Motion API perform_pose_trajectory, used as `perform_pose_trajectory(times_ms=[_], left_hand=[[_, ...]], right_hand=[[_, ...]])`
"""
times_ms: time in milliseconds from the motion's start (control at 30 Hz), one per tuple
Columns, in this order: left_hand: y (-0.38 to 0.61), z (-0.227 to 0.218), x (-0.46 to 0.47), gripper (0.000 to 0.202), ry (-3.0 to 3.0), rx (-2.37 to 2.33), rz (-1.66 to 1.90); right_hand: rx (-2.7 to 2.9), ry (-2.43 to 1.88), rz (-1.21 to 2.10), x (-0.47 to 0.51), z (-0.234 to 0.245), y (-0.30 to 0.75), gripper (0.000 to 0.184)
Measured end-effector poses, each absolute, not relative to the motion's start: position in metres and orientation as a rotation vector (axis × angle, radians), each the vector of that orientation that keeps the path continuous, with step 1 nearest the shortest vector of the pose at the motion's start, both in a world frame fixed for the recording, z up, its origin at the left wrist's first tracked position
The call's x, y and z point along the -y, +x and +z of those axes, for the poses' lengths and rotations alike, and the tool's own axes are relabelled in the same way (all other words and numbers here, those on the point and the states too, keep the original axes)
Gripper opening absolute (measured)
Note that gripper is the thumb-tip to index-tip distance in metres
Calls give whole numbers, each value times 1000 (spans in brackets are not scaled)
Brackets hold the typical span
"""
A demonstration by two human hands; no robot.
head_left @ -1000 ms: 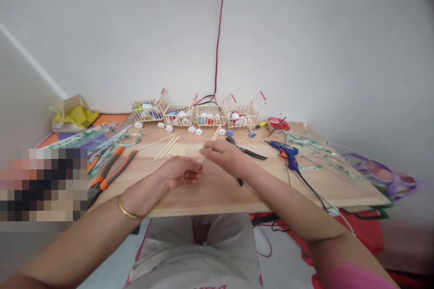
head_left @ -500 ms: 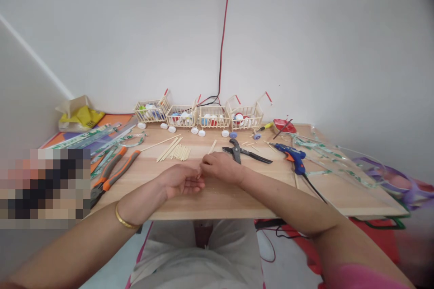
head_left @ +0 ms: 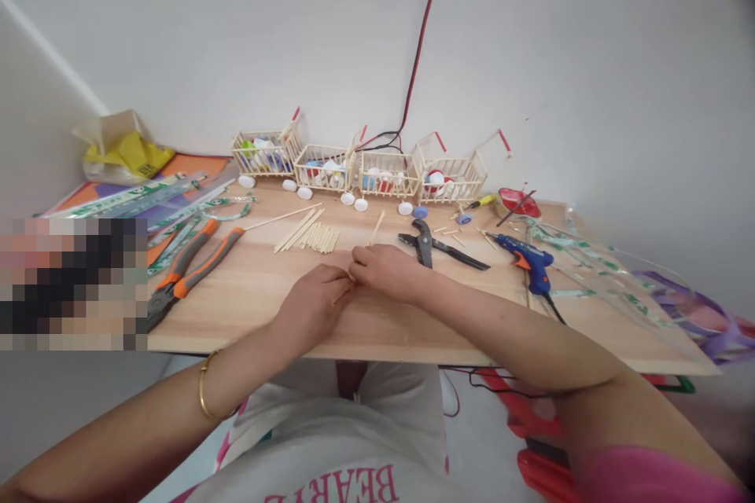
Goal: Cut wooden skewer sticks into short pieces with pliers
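Observation:
My left hand [head_left: 315, 300] and my right hand [head_left: 383, 271] meet at the middle of the wooden board [head_left: 253, 291], fingertips pinched together over a thin wooden stick [head_left: 351, 276] that barely shows between them. A loose stick [head_left: 377, 226] lies just beyond my right hand. A fan of several wooden sticks [head_left: 307, 233] lies on the board behind my left hand. Black cutting pliers [head_left: 436, 245] rest just right of my right hand.
Several small stick-built carts [head_left: 359, 171] with bottle caps stand in a row at the back. Orange-handled pliers [head_left: 192, 271] lie at the left, a blue glue gun [head_left: 531, 259] at the right. Plastic wrappers [head_left: 171, 204] and a yellow bag [head_left: 127, 153] sit far left. A red-black cable [head_left: 421, 47] hangs down the wall.
The view has tilted and shifted left. My left hand has turned palm-down and closed in on my right hand's fingertips; my right hand has drawn back toward me from the loose sticks.

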State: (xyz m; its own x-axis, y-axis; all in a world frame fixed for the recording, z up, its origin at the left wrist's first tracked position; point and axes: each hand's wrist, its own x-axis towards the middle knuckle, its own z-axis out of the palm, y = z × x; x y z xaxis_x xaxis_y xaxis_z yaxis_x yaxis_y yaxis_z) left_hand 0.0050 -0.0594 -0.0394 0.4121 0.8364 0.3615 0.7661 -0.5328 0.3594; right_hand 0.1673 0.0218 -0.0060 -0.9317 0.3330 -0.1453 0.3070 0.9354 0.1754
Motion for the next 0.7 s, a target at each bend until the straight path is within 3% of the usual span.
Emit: perform_pose_trajectory(times_ms=[267,500,700], left_hand=[[8,-38,56,23,2725,-1390,361],[0,-37,60,20,2472,-1530,559],[-7,-32,59,22,2399,-1549,527]], right_hand=[[-2980,450,-173,-32,3,175,17],[-3208,741,-465,-42,1,199,22],[-3250,621,-689,-39,-9,204,26]])
